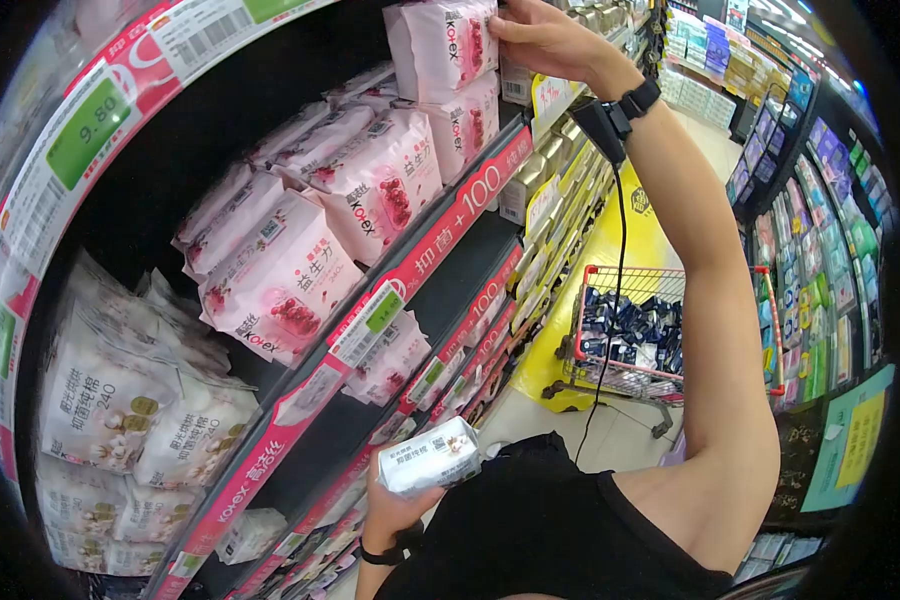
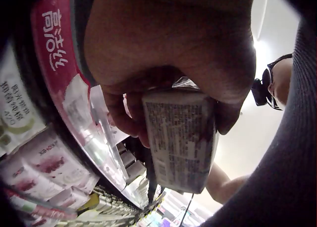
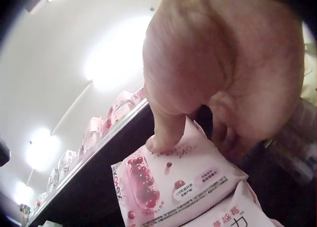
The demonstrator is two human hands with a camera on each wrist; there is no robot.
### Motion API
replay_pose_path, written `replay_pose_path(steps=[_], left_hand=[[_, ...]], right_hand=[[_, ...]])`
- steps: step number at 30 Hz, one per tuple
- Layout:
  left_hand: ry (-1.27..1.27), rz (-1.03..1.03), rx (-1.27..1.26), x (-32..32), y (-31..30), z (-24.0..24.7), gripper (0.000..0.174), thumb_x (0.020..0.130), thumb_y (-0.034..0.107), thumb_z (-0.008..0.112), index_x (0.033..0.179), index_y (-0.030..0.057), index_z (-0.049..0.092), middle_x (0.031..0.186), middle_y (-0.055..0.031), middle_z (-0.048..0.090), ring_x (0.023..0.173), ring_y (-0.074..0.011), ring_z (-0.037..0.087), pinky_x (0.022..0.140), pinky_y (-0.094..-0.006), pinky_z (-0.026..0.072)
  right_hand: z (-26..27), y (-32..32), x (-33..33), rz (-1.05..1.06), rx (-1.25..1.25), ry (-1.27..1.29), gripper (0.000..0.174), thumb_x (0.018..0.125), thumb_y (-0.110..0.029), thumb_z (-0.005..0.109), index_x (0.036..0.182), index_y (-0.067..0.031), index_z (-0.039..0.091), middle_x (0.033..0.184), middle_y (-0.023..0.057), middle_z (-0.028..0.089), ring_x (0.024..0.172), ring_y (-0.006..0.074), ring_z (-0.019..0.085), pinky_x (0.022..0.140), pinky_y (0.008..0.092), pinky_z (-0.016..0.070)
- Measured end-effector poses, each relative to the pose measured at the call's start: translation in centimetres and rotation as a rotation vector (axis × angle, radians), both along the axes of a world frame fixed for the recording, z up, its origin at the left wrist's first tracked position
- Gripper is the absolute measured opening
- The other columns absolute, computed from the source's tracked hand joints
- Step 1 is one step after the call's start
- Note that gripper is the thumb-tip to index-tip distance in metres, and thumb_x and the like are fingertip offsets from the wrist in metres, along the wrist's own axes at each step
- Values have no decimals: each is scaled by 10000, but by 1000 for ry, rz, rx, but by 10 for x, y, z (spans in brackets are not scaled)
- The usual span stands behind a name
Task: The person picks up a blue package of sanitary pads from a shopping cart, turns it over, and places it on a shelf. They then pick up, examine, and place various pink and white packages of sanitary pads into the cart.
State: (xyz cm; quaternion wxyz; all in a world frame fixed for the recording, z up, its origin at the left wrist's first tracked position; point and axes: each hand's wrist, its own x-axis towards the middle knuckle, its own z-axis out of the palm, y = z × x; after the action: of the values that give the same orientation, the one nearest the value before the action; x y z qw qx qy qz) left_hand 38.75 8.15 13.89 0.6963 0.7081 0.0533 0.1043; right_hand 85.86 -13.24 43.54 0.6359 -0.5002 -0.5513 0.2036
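My left hand [image 1: 394,508] holds a small white pack of sanitary pads [image 1: 430,458] low in front of the shelves. In the left wrist view, fingers and thumb grip its two sides, and its printed panel [image 2: 181,138] faces the camera. Up at the shelf, my right hand [image 1: 552,42] is at a pink Kotex pack of sanitary pads [image 1: 435,50] stacked on another pink pack [image 1: 467,120]. The right wrist view has the thumb on the printed face of the upper pack [image 3: 173,182], the other fingers around its far side, partly hidden.
More pink packs [image 1: 370,185] fill the shelf to the left, with white packs [image 1: 185,420] nearer. A pink shelf edge strip [image 1: 410,270] runs along the front. Behind my right arm, a shopping cart [image 1: 625,375] with dark packs stands in the aisle. A cable [image 1: 620,230] hangs from my right wrist.
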Motion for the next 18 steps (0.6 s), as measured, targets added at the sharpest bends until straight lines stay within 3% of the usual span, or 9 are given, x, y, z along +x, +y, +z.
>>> replay_pose_path(steps=[7,10,18], left_hand=[[9,-25,-26,4,-1,6,807,687,120,892,1289,-28,376,1226,-211,610,1146,-274,626,983,-407,506],[15,-21,-13,4,1,4,817,687,115,892,1300,-30,371,1230,-212,607,1151,-275,624,982,-407,507],[-5,9,-53,-1,3,4,822,692,134,893,1306,-28,371,1236,-208,601,1153,-279,620,987,-413,505]], right_hand=[[0,19,9,27,69,-42,638,966,-68,634,1508,-97,299,1341,54,564,1174,146,561,994,319,475],[1,17,10,-70,-2,-57,628,961,-75,644,1496,-87,316,1350,51,560,1181,150,556,1006,323,468],[-11,24,25,124,94,71,601,986,-60,588,1513,-131,307,1420,84,528,1265,204,534,1072,385,430]])
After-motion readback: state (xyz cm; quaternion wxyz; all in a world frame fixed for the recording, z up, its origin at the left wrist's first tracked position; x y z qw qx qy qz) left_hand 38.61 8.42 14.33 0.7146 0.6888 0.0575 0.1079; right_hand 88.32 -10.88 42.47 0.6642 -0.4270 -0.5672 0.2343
